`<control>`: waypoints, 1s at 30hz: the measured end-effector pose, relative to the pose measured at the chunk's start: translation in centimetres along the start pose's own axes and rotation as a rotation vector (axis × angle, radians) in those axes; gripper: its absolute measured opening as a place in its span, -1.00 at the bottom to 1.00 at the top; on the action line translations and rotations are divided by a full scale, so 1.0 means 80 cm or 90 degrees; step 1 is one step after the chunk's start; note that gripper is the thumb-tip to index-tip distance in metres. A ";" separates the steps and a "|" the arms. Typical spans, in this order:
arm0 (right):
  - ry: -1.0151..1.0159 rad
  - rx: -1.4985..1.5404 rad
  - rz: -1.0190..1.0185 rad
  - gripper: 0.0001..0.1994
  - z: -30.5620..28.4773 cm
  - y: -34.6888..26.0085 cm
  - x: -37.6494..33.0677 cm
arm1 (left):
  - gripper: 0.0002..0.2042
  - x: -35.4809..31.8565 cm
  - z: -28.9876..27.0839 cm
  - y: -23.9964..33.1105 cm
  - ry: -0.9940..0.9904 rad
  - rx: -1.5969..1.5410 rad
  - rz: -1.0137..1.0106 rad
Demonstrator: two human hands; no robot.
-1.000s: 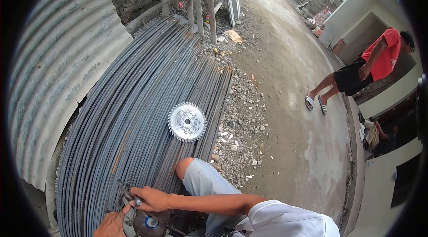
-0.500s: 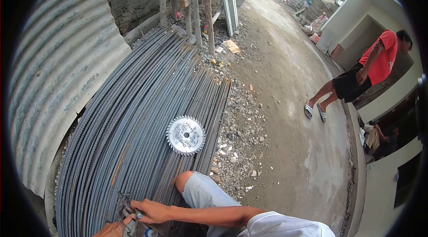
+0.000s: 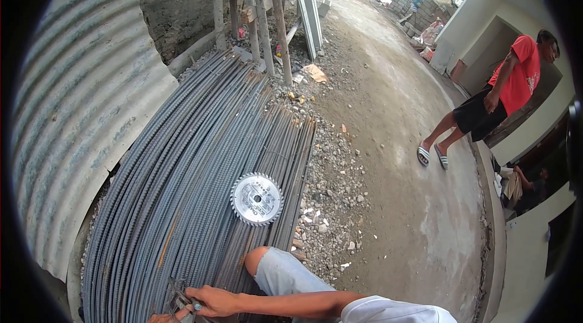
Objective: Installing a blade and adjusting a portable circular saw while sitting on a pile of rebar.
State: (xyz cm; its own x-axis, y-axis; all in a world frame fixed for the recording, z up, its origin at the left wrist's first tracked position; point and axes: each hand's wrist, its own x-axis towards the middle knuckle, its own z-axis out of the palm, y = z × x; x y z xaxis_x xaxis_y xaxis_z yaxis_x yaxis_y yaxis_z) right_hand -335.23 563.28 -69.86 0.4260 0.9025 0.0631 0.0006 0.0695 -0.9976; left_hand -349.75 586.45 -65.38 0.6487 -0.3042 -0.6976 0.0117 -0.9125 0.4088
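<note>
At the bottom edge my right hand [image 3: 212,302] is closed, with its fingers on a grey metal tool part [image 3: 179,294] that has a bolt-like end beside the fingers. My left hand [image 3: 163,318] grips the same part from below, mostly cut off by the frame edge. The rest of the tool is out of view, so its kind does not show. Beyond my bent knee, a round silver circular saw blade [image 3: 246,207] with a toothed rim and a central hole lies flat on a wide stack of ribbed steel rebar [image 3: 176,165].
Corrugated metal sheet [image 3: 91,116] borders the rebar on the left. Wooden poles [image 3: 279,25] stand at its far end. Gravel [image 3: 334,201] and a concrete path [image 3: 419,159] run along the right. A person in a red shirt [image 3: 516,80] stands by the building; another sits in a doorway.
The view has tilted up slightly, so the blade, rebar and my hands sit lower in the picture. A blue and white round part below my hands has left view. Both hands stay at the tool part.
</note>
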 end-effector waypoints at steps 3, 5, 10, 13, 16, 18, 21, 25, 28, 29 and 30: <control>-0.029 0.036 0.099 -0.74 -0.002 -0.008 -0.001 | 0.35 0.004 -0.007 0.005 -0.013 -0.107 0.095; -0.029 0.005 0.040 -0.74 0.005 0.010 0.003 | 0.36 -0.002 -0.012 0.016 0.040 -0.076 0.095; -0.002 -0.044 -0.004 -0.75 -0.006 0.007 0.000 | 0.35 0.004 -0.031 0.032 0.046 -0.116 0.105; -0.038 -0.018 0.062 -0.77 -0.017 -0.004 -0.003 | 0.33 0.016 -0.023 0.018 -0.008 -0.085 0.067; -0.040 -0.162 0.142 -0.61 -0.015 -0.019 -0.009 | 0.28 0.012 0.014 -0.019 -0.016 -0.048 0.065; -0.012 -0.114 0.061 -0.66 -0.002 -0.024 -0.006 | 0.25 0.005 0.040 -0.043 -0.019 -0.023 0.064; 0.030 -0.157 0.031 -0.67 0.002 -0.004 -0.005 | 0.24 0.021 0.034 -0.050 -0.014 0.016 0.089; 0.023 -0.139 0.016 -0.69 0.007 -0.011 -0.007 | 0.08 0.003 0.012 -0.020 -0.006 -0.040 0.161; 0.013 -0.122 0.061 -0.69 0.011 -0.013 -0.006 | 0.13 0.004 -0.002 -0.008 0.003 -0.043 0.187; 0.040 -0.148 0.033 -0.71 0.018 -0.008 -0.006 | 0.17 0.001 -0.003 -0.003 0.024 -0.034 0.220; 0.057 -0.156 0.001 -0.71 0.031 0.005 -0.004 | 0.21 -0.008 -0.007 0.004 0.040 -0.029 0.235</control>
State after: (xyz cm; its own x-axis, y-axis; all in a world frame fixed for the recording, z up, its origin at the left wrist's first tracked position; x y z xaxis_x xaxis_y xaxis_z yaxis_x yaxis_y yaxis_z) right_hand -337.64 564.08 -70.21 0.5046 0.8605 0.0693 0.2136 -0.0467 -0.9758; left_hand -349.73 586.53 -64.45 0.6609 -0.5914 -0.4620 -0.1982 -0.7313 0.6527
